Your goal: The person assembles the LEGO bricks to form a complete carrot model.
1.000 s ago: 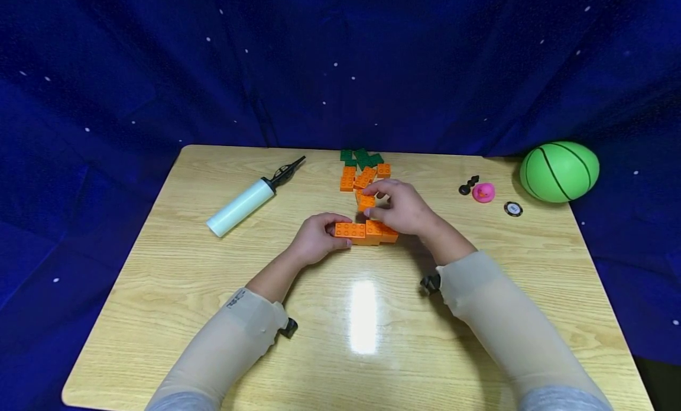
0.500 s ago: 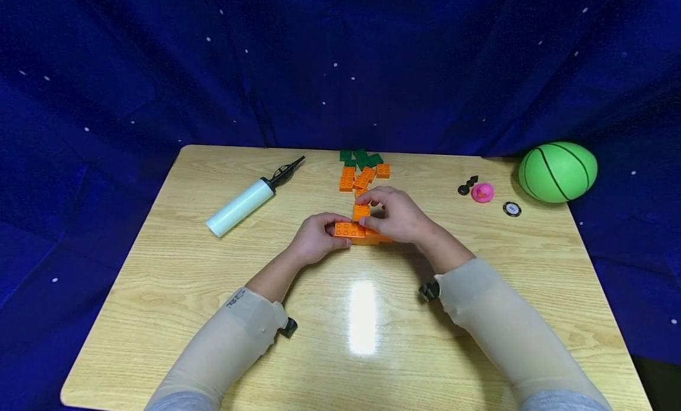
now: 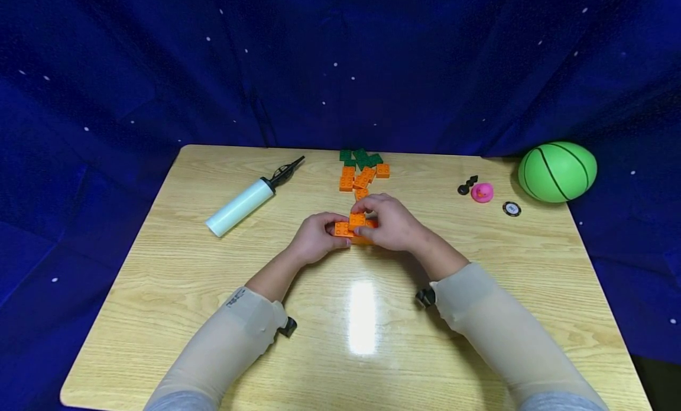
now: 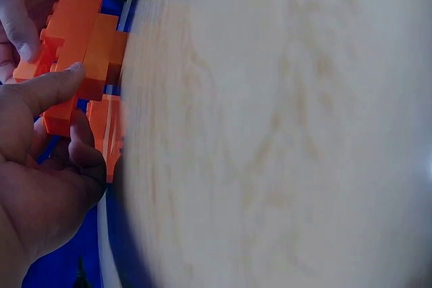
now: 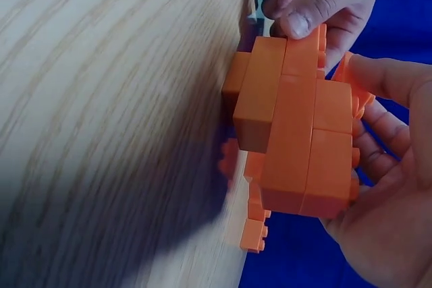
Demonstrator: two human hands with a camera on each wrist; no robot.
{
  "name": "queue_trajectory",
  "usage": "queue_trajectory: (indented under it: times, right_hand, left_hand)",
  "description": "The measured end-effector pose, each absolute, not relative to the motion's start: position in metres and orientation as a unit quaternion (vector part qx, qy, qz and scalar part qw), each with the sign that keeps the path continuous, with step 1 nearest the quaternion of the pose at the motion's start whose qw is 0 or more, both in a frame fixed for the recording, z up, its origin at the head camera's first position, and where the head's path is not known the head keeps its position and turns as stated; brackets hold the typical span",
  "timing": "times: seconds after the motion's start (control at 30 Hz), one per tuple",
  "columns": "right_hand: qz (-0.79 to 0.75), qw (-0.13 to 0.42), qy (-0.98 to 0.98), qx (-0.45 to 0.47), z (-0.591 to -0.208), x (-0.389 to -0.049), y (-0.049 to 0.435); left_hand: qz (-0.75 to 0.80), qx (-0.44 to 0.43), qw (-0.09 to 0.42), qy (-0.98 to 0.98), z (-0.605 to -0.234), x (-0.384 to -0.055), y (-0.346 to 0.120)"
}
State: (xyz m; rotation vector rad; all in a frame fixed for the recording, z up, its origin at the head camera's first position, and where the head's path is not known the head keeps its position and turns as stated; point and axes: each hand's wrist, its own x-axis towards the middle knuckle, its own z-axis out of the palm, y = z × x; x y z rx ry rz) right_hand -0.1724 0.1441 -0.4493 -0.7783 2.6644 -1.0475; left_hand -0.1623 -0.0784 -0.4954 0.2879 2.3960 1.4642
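Observation:
In the head view my left hand (image 3: 317,239) grips the left end of an assembly of orange toy building bricks (image 3: 342,229), thumb on the near side. The right wrist view shows this assembly (image 5: 290,146) as several stepped layers, studs facing up. My right hand (image 3: 392,223) pinches a small square orange brick (image 3: 357,220) between thumb and fingers, right at the studs on top of the left part. From the left wrist the pinched brick (image 4: 32,67) sits close against the studded side. My right fingers hide part of the assembly's right end.
Behind the hands lie loose orange bricks (image 3: 347,179) and several green bricks (image 3: 362,158). A hand pump (image 3: 240,207) is at left. To the right are a green ball (image 3: 558,171), a pink rubber duck (image 3: 482,193), a small black object (image 3: 467,185) and a poker chip (image 3: 512,209).
My right hand has carried the small orange brick left and toward the near edge, from behind the assembly to over its left part. My left hand keeps its grip in place.

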Motion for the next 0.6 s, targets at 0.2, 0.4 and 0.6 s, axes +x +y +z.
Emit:
queue_trajectory:
  times: [0.2,0.4,0.6]
  right_hand:
    - [-0.319,0.08,0.904,-0.272,-0.4516,-0.1716,0.1421]
    - [-0.298,0.079,0.912,-0.271,-0.451,-0.1709,0.1404]
    - [-0.288,0.073,0.914,-0.277,-0.4486,-0.1721,0.1396]
  left_hand:
    - [0.513,0.102,0.158,0.838,-0.4954,-0.1623,-0.079]
    - [0.504,0.106,0.152,0.843,-0.4951,-0.1631,-0.0792]
    - [0.502,0.109,0.152,0.845,-0.495,-0.1631,-0.0792]
